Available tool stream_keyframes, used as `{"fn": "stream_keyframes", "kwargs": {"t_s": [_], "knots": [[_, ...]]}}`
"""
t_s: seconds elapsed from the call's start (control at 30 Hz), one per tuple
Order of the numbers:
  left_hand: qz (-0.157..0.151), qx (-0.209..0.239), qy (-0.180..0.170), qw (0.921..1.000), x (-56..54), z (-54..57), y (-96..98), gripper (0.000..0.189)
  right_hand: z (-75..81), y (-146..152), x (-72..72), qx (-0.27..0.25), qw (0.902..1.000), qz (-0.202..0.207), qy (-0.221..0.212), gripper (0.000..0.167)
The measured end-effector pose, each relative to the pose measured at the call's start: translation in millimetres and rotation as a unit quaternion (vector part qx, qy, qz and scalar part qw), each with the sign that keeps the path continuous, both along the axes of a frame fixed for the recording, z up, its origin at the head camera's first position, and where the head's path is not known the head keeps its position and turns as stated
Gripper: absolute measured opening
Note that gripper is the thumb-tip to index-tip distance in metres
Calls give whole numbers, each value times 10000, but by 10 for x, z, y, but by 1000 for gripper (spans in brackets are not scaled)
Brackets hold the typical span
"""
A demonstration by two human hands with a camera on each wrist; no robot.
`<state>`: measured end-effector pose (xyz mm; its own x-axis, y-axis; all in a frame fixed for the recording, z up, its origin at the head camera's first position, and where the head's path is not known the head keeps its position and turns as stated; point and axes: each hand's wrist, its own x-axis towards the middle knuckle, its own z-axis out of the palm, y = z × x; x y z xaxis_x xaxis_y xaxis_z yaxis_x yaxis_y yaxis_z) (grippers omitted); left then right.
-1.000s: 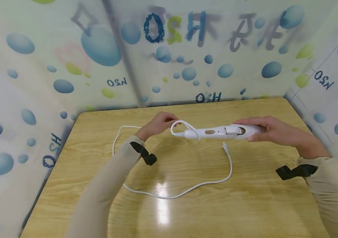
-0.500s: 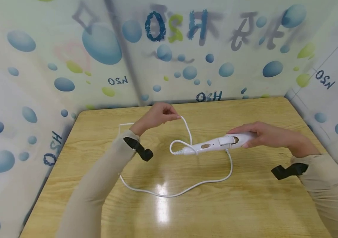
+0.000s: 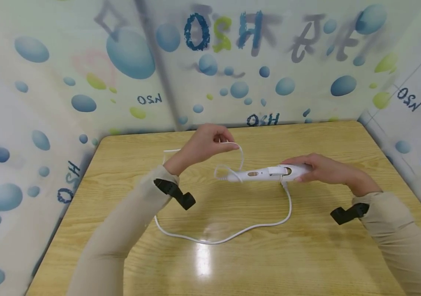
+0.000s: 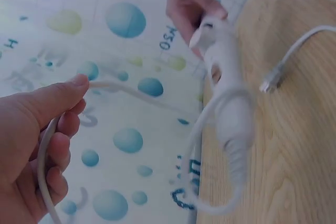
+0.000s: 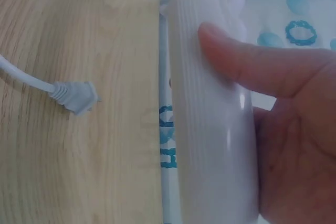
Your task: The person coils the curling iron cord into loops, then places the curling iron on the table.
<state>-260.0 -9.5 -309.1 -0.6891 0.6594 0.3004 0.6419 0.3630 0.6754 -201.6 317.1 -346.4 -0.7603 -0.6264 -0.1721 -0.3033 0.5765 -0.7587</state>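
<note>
A white wand-shaped appliance (image 3: 269,173) is held level above the wooden table (image 3: 306,246); my right hand (image 3: 319,168) grips its right end, thumb pressed on the body (image 5: 215,129). Its white cord (image 3: 229,235) loops from the left end up to my left hand (image 3: 210,144), which pinches it between thumb and curled fingers (image 4: 58,103), then trails over the table in a long curve. The plug (image 5: 76,98) lies on the wood under the appliance (image 4: 226,93).
Sheeting printed with blue bubbles (image 3: 129,53) walls the table at the back and both sides. Black wrist mounts (image 3: 175,194) sit on both beige sleeves. A glare patch (image 3: 203,257) shines on the near tabletop.
My left hand has lifted the cord up and to the right, away from the appliance's end. My right hand has lowered the appliance toward the table and drawn it nearer.
</note>
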Motion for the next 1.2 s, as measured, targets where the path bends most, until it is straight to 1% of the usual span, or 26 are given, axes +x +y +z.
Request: {"fn": "stream_keyframes", "kwargs": {"t_s": [0.07,0.13,0.2,0.27,0.4,0.5,0.57,0.63,0.73,0.87,0.97,1.03,1.13,1.2], "knots": [[57,16,76,10000,68,7,11,12,-23,7,-9,7,9998,-220,-26,53],[137,67,44,9999,134,-2,13,11,-43,17,-20,23,9991,-417,77,53],[210,141,-75,9997,201,-19,6,11,-57,30,-32,24,9980,-589,208,53],[220,289,-211,9991,265,-48,-8,10,-55,40,-40,49,9966,-730,388,52],[3,584,-304,9978,366,-136,-32,12,-37,56,-59,105,9926,-983,702,51],[-144,661,-260,9974,422,-230,-51,18,-25,66,-69,93,9895,-1163,851,51],[-209,728,-299,9967,449,-297,-62,21,-20,77,-75,55,9877,-1267,917,52],[-262,786,-448,9956,464,-369,-74,25,-8,87,-77,33,9856,-1376,985,52],[-299,877,-829,9922,467,-487,-82,30,24,102,-68,-9,9820,-1509,1138,53],[-230,899,-1292,9873,440,-648,-69,33,86,129,-30,-64,9785,-1617,1275,53],[-91,964,-1458,9846,405,-736,-43,33,135,140,1,-114,9778,-1662,1267,54],[35,1069,-1477,9832,384,-754,-19,32,162,144,21,-160,9778,-1693,1227,54],[229,1178,-1484,9816,378,-685,15,29,195,144,47,-245,9778,-1720,1169,54],[244,1278,-1548,9793,374,-645,36,28,210,143,63,-343,9785,-1673,1154,54]]}}
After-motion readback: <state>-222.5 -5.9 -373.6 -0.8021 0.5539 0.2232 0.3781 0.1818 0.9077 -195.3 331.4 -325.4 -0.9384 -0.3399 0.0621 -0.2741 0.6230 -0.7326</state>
